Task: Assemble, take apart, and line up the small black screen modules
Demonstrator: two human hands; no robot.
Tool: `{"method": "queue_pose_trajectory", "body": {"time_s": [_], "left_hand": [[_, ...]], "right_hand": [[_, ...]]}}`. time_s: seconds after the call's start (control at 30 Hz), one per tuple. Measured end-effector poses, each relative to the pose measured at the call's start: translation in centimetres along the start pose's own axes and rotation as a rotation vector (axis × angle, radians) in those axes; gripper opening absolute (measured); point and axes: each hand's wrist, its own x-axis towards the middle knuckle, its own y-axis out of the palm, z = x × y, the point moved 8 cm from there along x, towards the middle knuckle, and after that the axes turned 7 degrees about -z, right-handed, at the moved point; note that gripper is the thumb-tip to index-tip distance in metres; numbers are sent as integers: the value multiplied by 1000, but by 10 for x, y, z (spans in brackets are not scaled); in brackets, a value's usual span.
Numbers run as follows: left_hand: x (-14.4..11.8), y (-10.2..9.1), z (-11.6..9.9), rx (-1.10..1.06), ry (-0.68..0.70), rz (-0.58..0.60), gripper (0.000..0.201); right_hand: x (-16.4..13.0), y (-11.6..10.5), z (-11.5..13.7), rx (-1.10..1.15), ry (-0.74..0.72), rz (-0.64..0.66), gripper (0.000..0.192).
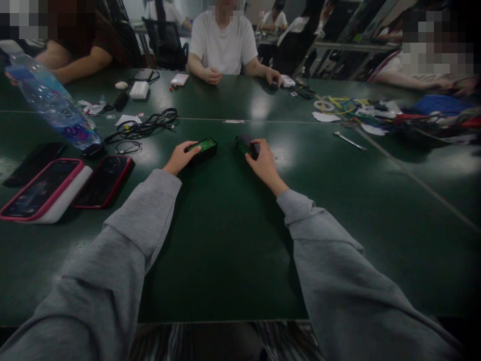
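Evidently both hands are occupied, each clamped on one piece, with a gap between the two. Seen from the seat with twelve straight ahead, the left hand lies a little before twelve, closed on a black case whose green circuit board faces up. Its thumb reaches over the near-left end, presumably to steady the case while leaving most of the board uncovered. Just past twelve, the right hand grips a dark piece from its right, fingers above and thumb below, so a green strip shows on the side towards the other case. Whether either piece bears on the desk, I cannot tell. Between ten and eleven lie a phone on a white slab and a red-edged phone, likely set aside to leave room. Towards one, a wrench lies well apart, below a cable heap.
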Motion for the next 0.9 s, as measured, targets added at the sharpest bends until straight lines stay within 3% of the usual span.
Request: {"method": "queue_pose_trajectory", "body": {"time_s": [0.33,0.67,0.9], "left_hand": [[0,1,1,-18,-15,-8,45],[-3,0,-1,-48,-34,-9,46],[-3,1,-3,-22,-24,2,44]], "right_hand": [[1,0,-1,17,5,3,43],[5,6,-22,39,93,-37,57],[4,0,-8,19,41,-13,57]]}}
